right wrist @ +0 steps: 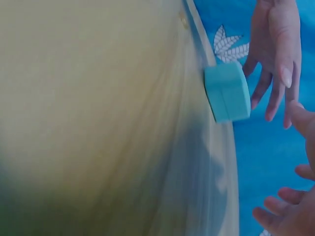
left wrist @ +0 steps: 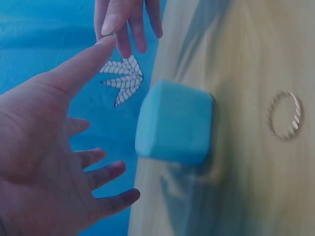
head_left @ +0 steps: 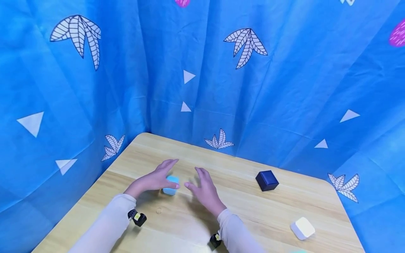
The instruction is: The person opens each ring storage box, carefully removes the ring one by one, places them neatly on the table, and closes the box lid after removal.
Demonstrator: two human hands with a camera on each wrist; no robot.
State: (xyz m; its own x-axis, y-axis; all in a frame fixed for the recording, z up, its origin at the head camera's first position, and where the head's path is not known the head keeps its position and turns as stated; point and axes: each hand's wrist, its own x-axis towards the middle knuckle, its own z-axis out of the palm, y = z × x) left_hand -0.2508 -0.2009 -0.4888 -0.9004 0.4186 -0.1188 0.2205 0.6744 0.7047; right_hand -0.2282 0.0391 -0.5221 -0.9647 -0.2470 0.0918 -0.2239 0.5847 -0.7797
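Wooden table (head_left: 253,214) — closed light-blue box (head_left: 171,185) between open hands.

The left hand (left wrist: 44,162) is filling the lower left of the left wrist view, palm showing and fingers spreading loosely, gripping nothing; its thumb is stretching up towards the top edge; the light blue box (left wrist: 174,123) is sitting just beside the fingers, not touching them, resting closed on the wooden table (left wrist: 256,196); a small ring (left wrist: 284,115) is lying flat on the wood, apart from the box on the side away from the hand; the right hand (left wrist: 129,22) is hanging in from the top edge, fingers straight, one fingertip nearly meeting the left thumb; blue cloth with a white leaf print (left wrist: 123,83) is showing behind both hands.
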